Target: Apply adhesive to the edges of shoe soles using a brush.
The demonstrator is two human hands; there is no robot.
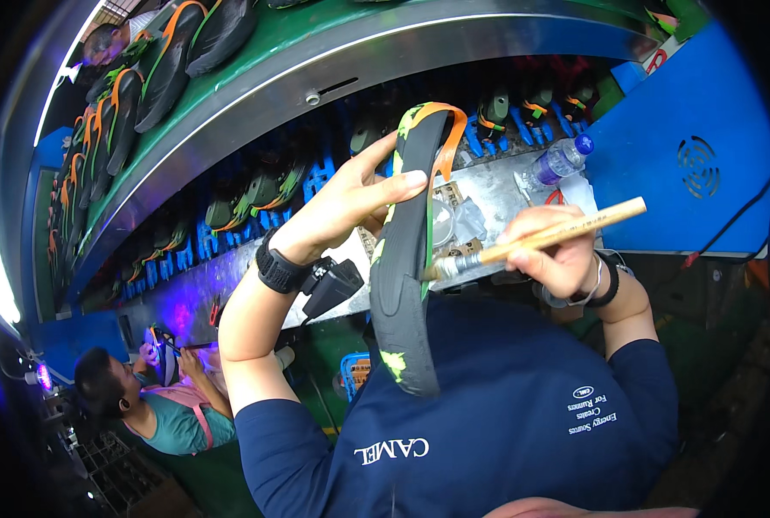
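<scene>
1. My left hand [350, 203] has a closed grip on the black-and-green sandal [400, 268], thumb pressed on the sole, fingers passing behind. I judge this pinch steadies it.
2. The sandal is held up in front of my chest, orange strap [451, 142] at the far end. Held edge-on like this, its right side seems presented to the brush [495, 252].
3. My right hand [553, 259] is shut around the wooden handle, near the bristles, probably for fine control. The bristles are at the sole's edge; I cannot tell how firmly they touch.
4. Beyond, on the tabletop [504, 179], a clear bottle [559, 164] with a blue cap sits off to the right, apparently out of the brush's way. I cannot make out its fill level.
5. A pale round container [442, 222] is partly hidden behind the sandal, near the bristles; its contents do not show clearly.
6. Lower down, a blue basket [345, 373] holds something brownish that I cannot identify.
</scene>
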